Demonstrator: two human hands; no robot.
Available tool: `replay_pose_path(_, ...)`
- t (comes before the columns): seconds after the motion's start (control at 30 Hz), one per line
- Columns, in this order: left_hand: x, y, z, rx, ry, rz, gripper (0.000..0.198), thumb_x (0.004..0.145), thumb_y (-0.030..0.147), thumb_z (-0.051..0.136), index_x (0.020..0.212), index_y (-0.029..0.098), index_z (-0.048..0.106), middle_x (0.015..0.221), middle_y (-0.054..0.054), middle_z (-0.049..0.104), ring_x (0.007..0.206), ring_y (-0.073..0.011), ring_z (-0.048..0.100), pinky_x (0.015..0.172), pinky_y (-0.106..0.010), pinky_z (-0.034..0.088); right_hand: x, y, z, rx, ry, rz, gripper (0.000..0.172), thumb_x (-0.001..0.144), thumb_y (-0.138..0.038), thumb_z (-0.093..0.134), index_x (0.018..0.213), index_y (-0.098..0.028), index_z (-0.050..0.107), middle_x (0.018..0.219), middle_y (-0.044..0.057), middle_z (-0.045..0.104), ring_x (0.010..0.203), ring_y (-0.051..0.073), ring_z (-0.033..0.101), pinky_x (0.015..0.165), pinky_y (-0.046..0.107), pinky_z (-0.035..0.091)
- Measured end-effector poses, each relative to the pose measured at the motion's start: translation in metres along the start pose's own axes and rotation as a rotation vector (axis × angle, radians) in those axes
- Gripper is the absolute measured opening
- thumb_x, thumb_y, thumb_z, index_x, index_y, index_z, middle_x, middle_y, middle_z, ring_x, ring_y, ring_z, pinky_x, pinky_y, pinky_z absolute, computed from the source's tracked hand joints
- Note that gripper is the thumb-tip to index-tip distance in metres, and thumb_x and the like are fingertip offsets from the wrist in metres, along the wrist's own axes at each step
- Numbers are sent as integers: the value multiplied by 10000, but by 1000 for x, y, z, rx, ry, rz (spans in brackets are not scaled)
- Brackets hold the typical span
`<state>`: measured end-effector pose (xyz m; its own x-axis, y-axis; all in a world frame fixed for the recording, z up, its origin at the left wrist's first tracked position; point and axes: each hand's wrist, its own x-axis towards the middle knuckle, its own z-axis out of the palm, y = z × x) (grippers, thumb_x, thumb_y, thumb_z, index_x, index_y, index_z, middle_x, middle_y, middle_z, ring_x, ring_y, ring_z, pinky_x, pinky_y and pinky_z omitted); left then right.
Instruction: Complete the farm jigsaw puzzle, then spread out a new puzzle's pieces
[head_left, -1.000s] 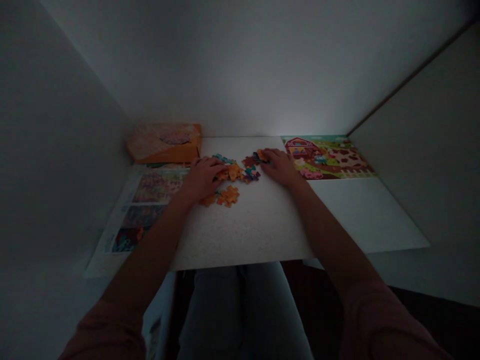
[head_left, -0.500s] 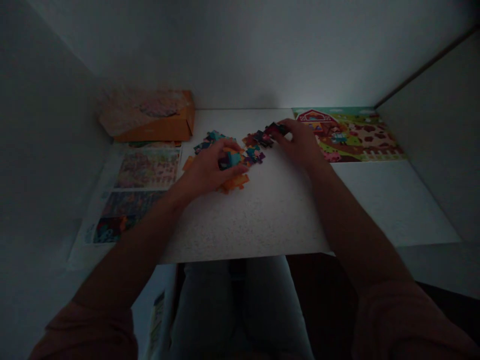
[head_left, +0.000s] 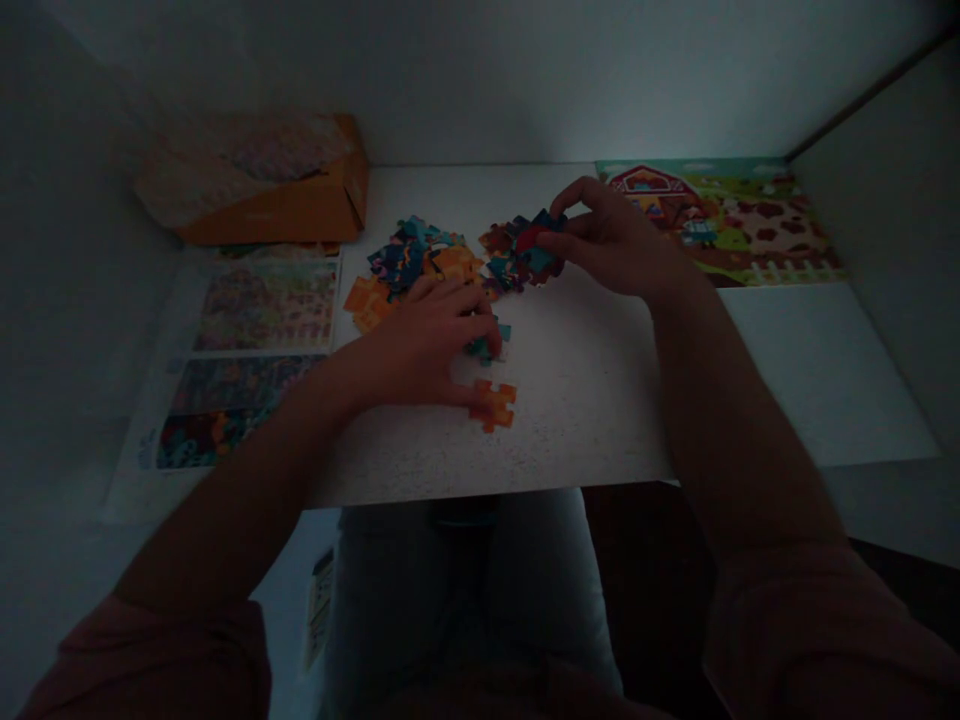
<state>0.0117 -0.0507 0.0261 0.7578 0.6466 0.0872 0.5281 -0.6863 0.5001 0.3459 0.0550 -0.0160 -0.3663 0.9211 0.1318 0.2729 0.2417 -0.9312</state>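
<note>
My left hand point(head_left: 431, 345) lies spread low over the table, thumb on an orange puzzle piece point(head_left: 501, 408) and fingertips at a teal puzzle piece point(head_left: 504, 340). Beyond it is a loose heap of puzzle pieces point(head_left: 405, 258) in orange, dark blue and teal. My right hand point(head_left: 611, 240) has a dark blue puzzle piece point(head_left: 553, 220) pinched between thumb and finger, at the right end of the heap. Red and teal pieces lie under and beside those fingertips. Dim light hides the prints in detail.
An assembled farm picture point(head_left: 739, 230) with a barn and cow lies at the back right. At the back left stands an orange box point(head_left: 277, 210) with a crumpled clear wrapping. Printed picture sheets point(head_left: 262, 310) lie in front of it. A wall borders the table's point(head_left: 577, 400) back edge.
My left hand has come nearer and lower, bringing an orange and a teal piece apart from the heap. My right hand still pinches a piece near the heap's right end. The view has shifted slightly.
</note>
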Motion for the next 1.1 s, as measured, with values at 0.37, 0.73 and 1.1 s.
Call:
replay_pose_path(0.37,0,31,2,7,-232,67,244,1087,374,994,1158,265,788,1177,-10,873,1165,-286,814,1202,-463,514,-12,-25,-6,-154,-117,141,445,896,-695,1083,903,-350,802,903,6,897,1016,384,877,833,529,751)
replay_pose_path(0.73,0,32,2,-53,-162,101,208,1139,399,930,1297,292,849,1230,-26,884,1113,-266,832,1079,-409,602,-16,-35,-29,-485,4,191,411,1085,-681,922,1020,-294,802,996,89,834,961,322,732,953,525,634)
replay_pose_path(1.1,-5,0,2,323,11,6,494,1185,590,908,1527,238,860,1803,-236,718,1634,-471,695,1378,-677,497,-10,-2,-27,-719,8,-27,452,1103,-568,868,1442,-270,869,1420,182,862,1208,404,794,1159,608,674)
